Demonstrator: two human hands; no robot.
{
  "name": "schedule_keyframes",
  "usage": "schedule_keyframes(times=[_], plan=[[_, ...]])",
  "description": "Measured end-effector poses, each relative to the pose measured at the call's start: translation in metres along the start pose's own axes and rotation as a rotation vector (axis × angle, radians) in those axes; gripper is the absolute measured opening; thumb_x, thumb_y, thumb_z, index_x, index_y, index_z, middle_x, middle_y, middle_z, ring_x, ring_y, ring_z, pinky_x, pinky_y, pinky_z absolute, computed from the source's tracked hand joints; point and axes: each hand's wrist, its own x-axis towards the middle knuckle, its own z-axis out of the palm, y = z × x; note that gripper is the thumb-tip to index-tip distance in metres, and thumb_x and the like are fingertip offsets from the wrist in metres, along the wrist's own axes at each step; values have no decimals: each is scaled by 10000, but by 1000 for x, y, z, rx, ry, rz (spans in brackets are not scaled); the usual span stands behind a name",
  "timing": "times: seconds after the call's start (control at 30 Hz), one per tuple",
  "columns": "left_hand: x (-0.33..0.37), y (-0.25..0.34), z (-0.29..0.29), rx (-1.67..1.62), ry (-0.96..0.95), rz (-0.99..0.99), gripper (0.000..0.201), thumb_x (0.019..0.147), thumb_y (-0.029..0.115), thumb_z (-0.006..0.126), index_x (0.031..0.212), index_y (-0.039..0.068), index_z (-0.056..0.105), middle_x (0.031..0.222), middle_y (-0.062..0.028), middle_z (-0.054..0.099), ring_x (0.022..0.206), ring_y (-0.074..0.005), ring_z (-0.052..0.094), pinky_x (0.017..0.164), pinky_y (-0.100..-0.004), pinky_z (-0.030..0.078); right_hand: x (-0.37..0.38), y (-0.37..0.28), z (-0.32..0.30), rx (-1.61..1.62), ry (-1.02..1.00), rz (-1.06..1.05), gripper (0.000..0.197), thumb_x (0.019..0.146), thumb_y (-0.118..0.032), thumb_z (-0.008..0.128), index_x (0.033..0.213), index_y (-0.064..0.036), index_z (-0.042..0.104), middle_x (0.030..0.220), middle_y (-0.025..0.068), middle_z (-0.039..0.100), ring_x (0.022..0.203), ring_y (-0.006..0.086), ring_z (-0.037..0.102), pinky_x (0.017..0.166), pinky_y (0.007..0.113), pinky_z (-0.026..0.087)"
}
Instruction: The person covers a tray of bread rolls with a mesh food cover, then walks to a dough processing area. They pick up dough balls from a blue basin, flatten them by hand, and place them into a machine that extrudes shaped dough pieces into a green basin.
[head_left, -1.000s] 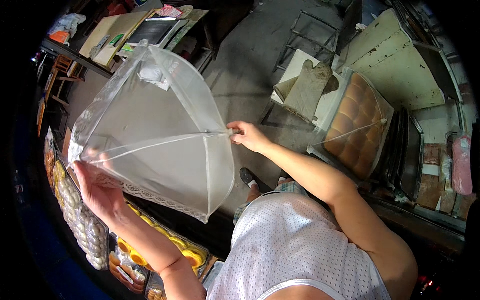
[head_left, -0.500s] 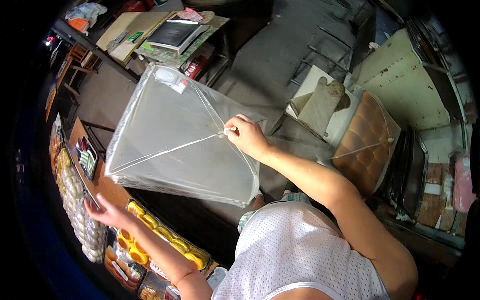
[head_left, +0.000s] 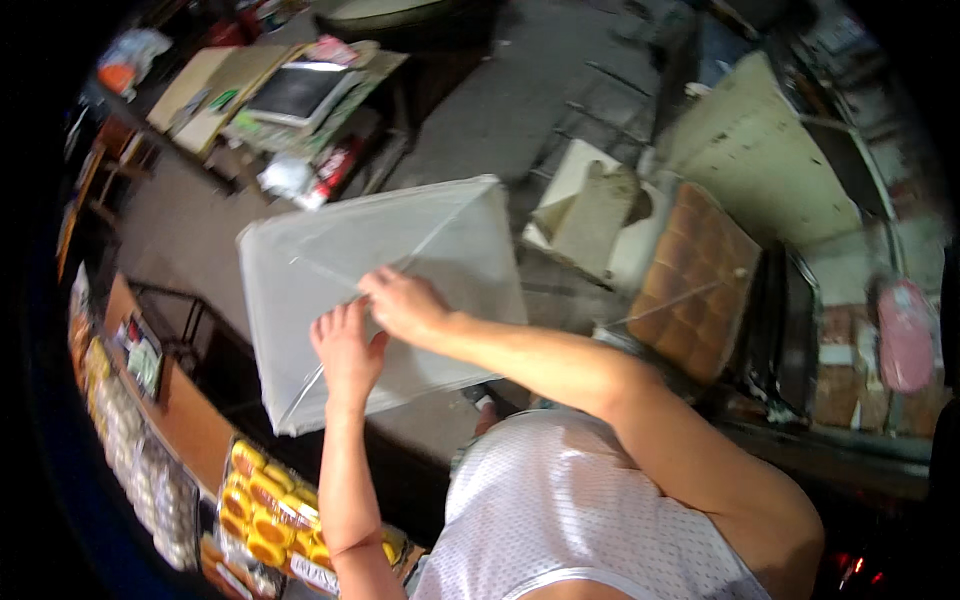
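Observation:
A white mesh food cover (head_left: 440, 235) stands in front of me, its ribs running from the corners to its middle. My right hand (head_left: 408, 305) is closed at the middle of the cover, where the ribs meet. The small part between its fingertips is hidden. Beside it, my left hand (head_left: 348, 345) reaches over the mesh with its fingers spread and bent, thumb apart. Its fingertips come up against the right fingers at the cover's middle.
Packs of yellow round pastries (head_left: 265, 500) and bagged white balls (head_left: 145, 465) line the left. A tray of brown buns (head_left: 692, 280) is on the right, near a worn mitt (head_left: 605, 205). A low table (head_left: 320, 130) stands behind, with a dark flat panel (head_left: 300, 92) on it.
The food cover has turned and now lies flatter in view. My left hand has come from the pastry side to join the right hand at its middle, which has shifted left and down.

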Motion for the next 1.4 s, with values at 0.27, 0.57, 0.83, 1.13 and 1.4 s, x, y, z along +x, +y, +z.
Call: schedule_keyframes(times=[0.27,0.57,0.83,1.13,1.4], plan=[[23,14,46,-3,131,-54,186,816,92,617,1000,69,607,870,-65,616,874,-268,585,936,-437,366,0,6,-24,-130,-56,-112,270,797,-150,634,1034,-69,532,966,150,624,908,327,640,737,453,525],[35,-5,44,-92,41,-414,250,777,116,749,1001,63,651,787,-48,642,761,-227,590,882,-374,379,-9,112,-135,293,-27,397,486,809,-148,705,1268,-80,559,1219,142,619,1110,309,610,966,414,482],[54,-24,22,-322,265,-561,293,779,78,774,1014,-24,635,701,-78,565,619,-186,489,601,-332,435,-105,396,-215,108,566,1721,867,817,-361,774,1477,-8,336,1491,191,410,1367,348,405,1074,449,396],[70,-42,-3,-350,317,-742,313,749,27,762,1048,25,671,856,-102,660,737,-205,582,692,-338,478,-190,533,-192,1328,540,1208,522,921,-281,646,1358,-25,521,1414,134,509,1276,326,473,1070,450,362],[74,-91,-70,-198,388,-724,315,745,171,807,1000,51,666,823,-64,622,787,-241,556,874,-376,404,-97,403,-233,783,778,1484,604,900,-301,632,1409,-23,465,1438,159,467,1263,374,472,1068,516,349]])
